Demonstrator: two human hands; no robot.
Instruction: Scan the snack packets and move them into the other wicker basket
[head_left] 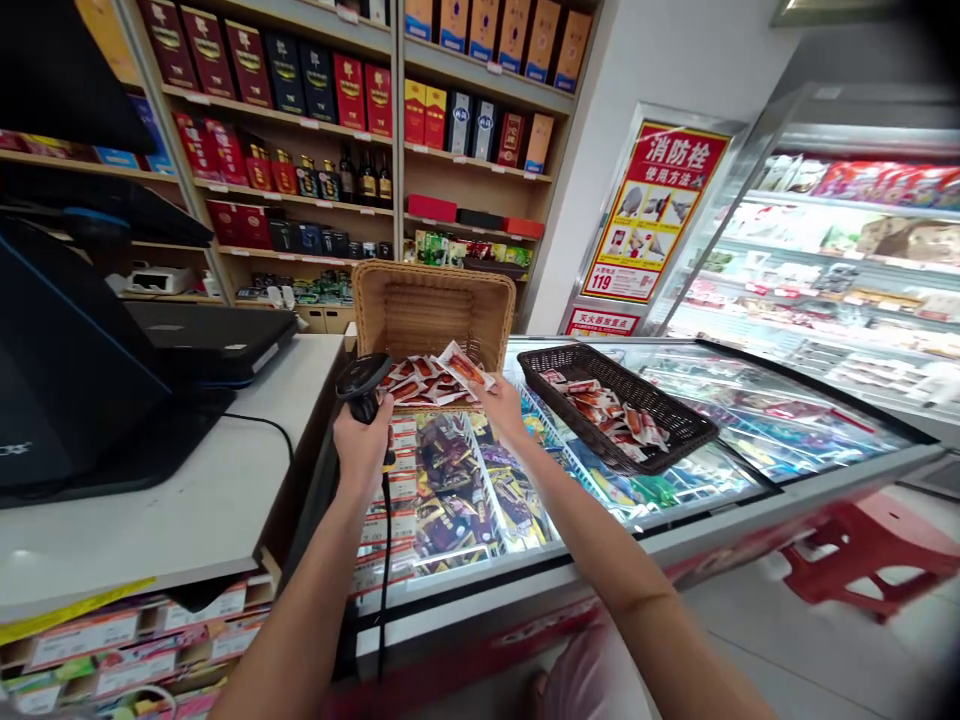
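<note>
My left hand (pixel 361 445) is wrapped round the handle of a black barcode scanner (pixel 363 376), its cord hanging down past the freezer's front edge. Between the fingers of my right hand (pixel 501 404) is a small packaged sausage (pixel 465 370) in a clear and white wrapper. It is just above a tan wicker basket (pixel 435 285) that lies tipped with its opening towards me. Several similar packs (pixel 420 380) lie in that basket. To the right, a dark brown woven tray (pixel 682 428) holds more red-brown packs (pixel 600 412).
Both baskets stand on a glass-topped chest freezer (pixel 739 385) filled with packaged goods. A white counter (pixel 225 455) with a black checkout terminal (pixel 82 370) is on the left. Shelves of boxed bottles (pixel 285 75) line the back. A red stool (pixel 877 550) stands at the right.
</note>
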